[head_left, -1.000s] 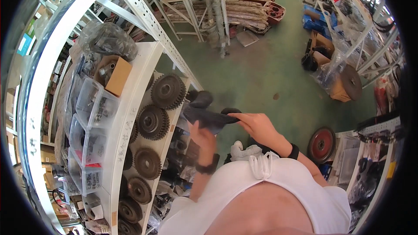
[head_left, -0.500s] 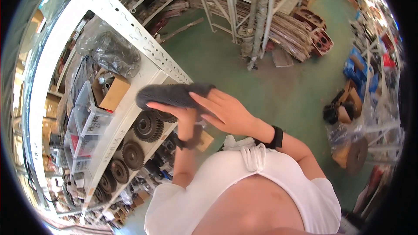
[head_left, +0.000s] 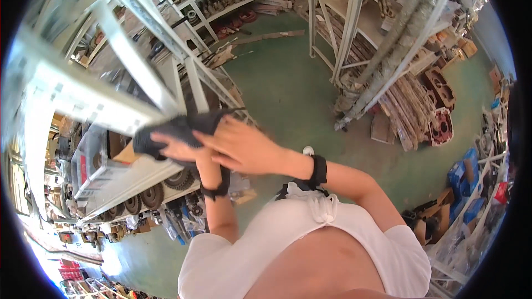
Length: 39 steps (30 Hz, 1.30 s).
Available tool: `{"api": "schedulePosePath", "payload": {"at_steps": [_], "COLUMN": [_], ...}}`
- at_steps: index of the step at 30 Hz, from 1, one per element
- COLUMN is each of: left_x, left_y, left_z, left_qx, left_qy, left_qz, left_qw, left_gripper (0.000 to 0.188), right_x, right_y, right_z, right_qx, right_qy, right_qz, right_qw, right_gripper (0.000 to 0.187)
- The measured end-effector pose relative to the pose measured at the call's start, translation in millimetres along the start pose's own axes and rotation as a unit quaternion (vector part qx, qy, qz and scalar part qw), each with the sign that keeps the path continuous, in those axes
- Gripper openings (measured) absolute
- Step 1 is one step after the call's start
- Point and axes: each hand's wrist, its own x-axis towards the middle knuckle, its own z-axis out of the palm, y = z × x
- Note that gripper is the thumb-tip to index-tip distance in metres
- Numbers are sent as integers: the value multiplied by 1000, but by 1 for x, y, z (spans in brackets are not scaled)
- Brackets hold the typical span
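A dark grey, soft-looking cloth (head_left: 172, 126) is bunched between my two hands, in front of the white shelf upright. My left hand (head_left: 180, 148) holds it from the near side, with the fingers against the material. My right hand (head_left: 246, 147) lies over its right end, fingertips reaching across the cloth toward the left hand; the tips partly overlap it. A thin dark end sticks out beyond the right hand. Both wrists wear black bands. The folded inside of the cloth is hidden, and slight blur softens the fingers.
At the left, a white shelf post (head_left: 94, 102) stands close to my hands, above clear plastic bins (head_left: 100, 169) and toothed gears (head_left: 152, 195). Long wrapped bars (head_left: 393, 108) lie by a rack at the right, near a reddish metal casting (head_left: 440, 127). Blue boxes (head_left: 463, 180) sit far right.
My view has turned left, so the racks and bars appear farther right. Both hands, still on the cloth, have shifted left and slightly down in the picture, closer to the shelf post.
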Motion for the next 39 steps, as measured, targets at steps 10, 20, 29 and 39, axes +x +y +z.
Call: {"api": "schedulePosePath", "payload": {"at_steps": [10, 20, 29, 39], "left_x": [-47, -65, -81, -103], "left_y": [23, 42, 68, 84], "left_z": [-19, 33, 222, 414], "left_qx": [-77, -32, -139, -254], "left_qy": [107, 155, 32, -225], "left_qz": [-128, -92, -201, -61], "left_qw": [983, 983, 969, 939], "left_gripper": [71, 70, 71, 59], "right_x": [18, 41, 82, 119], "right_y": [83, 144, 327, 462], "right_z": [2, -3, -105, -193], "right_qx": [277, 368, 266, 172], "right_qy": [-147, -363, -223, 41], "right_qz": [-147, -154, -81, -5], "right_qw": [938, 842, 934, 984], "right_gripper": [54, 33, 39, 29]}}
